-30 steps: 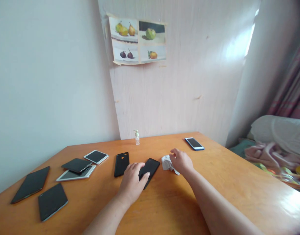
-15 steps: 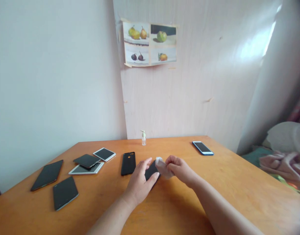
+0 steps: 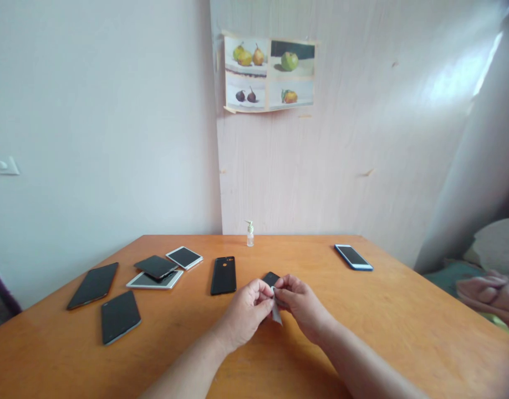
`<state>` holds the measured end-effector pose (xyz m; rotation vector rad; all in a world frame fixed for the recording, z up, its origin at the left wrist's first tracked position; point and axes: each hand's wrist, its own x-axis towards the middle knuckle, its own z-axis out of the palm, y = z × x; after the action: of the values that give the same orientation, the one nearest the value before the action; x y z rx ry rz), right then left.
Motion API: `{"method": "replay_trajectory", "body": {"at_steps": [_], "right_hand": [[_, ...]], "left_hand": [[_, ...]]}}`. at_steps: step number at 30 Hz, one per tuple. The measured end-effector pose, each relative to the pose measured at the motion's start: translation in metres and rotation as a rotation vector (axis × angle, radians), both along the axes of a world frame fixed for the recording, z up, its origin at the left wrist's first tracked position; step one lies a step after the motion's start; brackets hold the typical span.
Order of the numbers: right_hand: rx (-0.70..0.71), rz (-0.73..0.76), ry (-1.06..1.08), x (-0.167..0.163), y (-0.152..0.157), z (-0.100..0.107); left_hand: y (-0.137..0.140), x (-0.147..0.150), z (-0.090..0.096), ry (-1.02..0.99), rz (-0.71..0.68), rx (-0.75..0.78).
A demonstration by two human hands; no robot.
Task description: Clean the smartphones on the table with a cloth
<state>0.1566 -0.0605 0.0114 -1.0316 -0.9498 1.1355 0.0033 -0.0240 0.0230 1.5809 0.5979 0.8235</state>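
Both my hands come together near the middle of the table over a dark phone [image 3: 271, 277], most of which they hide. A small whitish wipe or cloth [image 3: 276, 317] hangs down between them. My left hand [image 3: 247, 310] pinches it from the left with thumb and fingers. From the right, my right hand [image 3: 302, 303] grips it too, fingers curled. Left of my hands a black phone case [image 3: 223, 275] lies flat, with a round hole near its top.
A small clear pump bottle [image 3: 250, 235] stands at the table's back edge. Toward the back right lies a blue-edged white phone [image 3: 354, 257]. At left lie several tablets and phones, among them a dark tablet [image 3: 93, 285], a dark device [image 3: 120, 317] and a white tablet [image 3: 163, 281] under another dark device.
My left hand has left the phone's edge and moved right to take hold of the wipe, which now hangs between both hands. The camera view has turned slightly left.
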Motion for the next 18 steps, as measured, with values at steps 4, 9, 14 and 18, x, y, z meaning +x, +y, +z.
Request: {"method": "replay_trajectory", "body": {"at_steps": [4, 9, 14, 18], "right_hand": [[0.018, 0.126, -0.008, -0.0047, -0.0061, 0.0035], [0.045, 0.071, -0.027, -0.0017, -0.0025, 0.0011], [0.051, -0.038, 0.045, 0.0016, 0.0014, -0.002], [0.066, -0.064, -0.002, -0.0021, -0.0025, -0.0004]], "left_hand": [[0.0014, -0.0013, 0.0033, -0.093, -0.055, -0.095], [0.0026, -0.004, 0.0087, -0.076, 0.075, -0.094], [0.0023, -0.0054, 0.0078, -0.033, 0.099, -0.09], [0.002, -0.0036, 0.0027, -0.025, -0.011, -0.124]]}}
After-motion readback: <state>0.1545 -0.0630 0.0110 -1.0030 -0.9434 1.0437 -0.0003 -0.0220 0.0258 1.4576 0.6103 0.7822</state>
